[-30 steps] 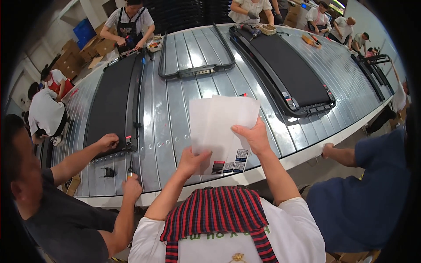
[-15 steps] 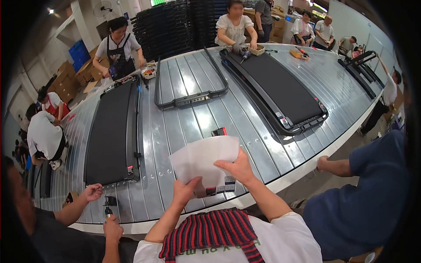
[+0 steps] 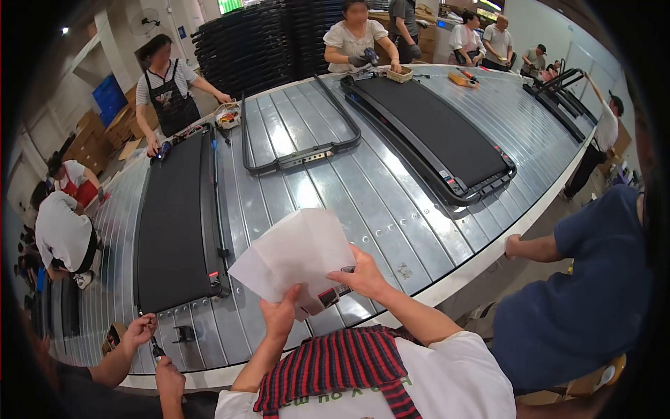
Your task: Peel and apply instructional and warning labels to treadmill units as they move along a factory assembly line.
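Observation:
Both my hands hold a curled white sheet of labels (image 3: pixel 296 244) over the near edge of a metal-slatted conveyor. My left hand (image 3: pixel 279 318) grips its lower edge, thumb on top. On the right side my right hand (image 3: pixel 361 274) pinches the sheet, its thumb pressed near some small dark labels (image 3: pixel 329 296). The fingers beneath the paper are hidden. Beyond the sheet lie the grey slats (image 3: pixel 391 209) of the conveyor.
Long black treadmill-like decks (image 3: pixel 178 216) (image 3: pixel 440 129) lie left and right, with a black U-shaped frame (image 3: pixel 307 159) between them. At near left, a co-worker's hand (image 3: pixel 169 380) holds a screwdriver-like tool (image 3: pixel 158 348). A person in blue (image 3: pixel 565 307) sits close on my right. Co-workers stand across the conveyor.
The label sheet has turned and tilted leftward in my hands, and my right hand sits lower on it. The near-left co-worker's tool has moved toward the left deck's end.

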The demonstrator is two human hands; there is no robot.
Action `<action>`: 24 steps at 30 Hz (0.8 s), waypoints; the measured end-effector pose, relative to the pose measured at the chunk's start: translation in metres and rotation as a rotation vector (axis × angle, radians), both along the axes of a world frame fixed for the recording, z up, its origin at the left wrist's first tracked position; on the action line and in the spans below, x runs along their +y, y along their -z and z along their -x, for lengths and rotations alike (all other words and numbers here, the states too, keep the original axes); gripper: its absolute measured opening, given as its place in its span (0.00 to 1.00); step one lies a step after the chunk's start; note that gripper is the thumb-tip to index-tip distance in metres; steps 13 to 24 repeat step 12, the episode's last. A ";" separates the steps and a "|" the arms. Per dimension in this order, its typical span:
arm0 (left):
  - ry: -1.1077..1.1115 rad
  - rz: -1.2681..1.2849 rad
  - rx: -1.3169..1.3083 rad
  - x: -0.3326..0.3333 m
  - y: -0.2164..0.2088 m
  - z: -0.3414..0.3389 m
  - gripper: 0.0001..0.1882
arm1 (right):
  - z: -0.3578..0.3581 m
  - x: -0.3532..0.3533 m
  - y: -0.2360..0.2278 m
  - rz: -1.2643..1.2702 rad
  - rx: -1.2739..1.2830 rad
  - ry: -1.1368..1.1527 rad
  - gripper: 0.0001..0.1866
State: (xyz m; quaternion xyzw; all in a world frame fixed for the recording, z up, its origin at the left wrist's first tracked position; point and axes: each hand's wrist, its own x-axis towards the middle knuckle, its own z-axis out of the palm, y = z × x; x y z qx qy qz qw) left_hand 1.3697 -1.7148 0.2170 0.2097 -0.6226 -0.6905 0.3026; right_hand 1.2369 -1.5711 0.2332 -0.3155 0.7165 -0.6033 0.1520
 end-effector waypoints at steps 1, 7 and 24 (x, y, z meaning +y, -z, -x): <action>0.038 -0.048 0.003 -0.003 0.001 0.000 0.16 | -0.001 -0.001 0.000 -0.004 -0.032 -0.013 0.30; 0.111 -0.092 -0.049 -0.013 0.006 -0.003 0.16 | -0.012 -0.005 -0.003 -0.018 -0.028 0.026 0.29; 0.018 0.006 0.132 -0.026 0.012 -0.001 0.17 | -0.021 -0.019 -0.004 -0.017 -0.053 0.034 0.30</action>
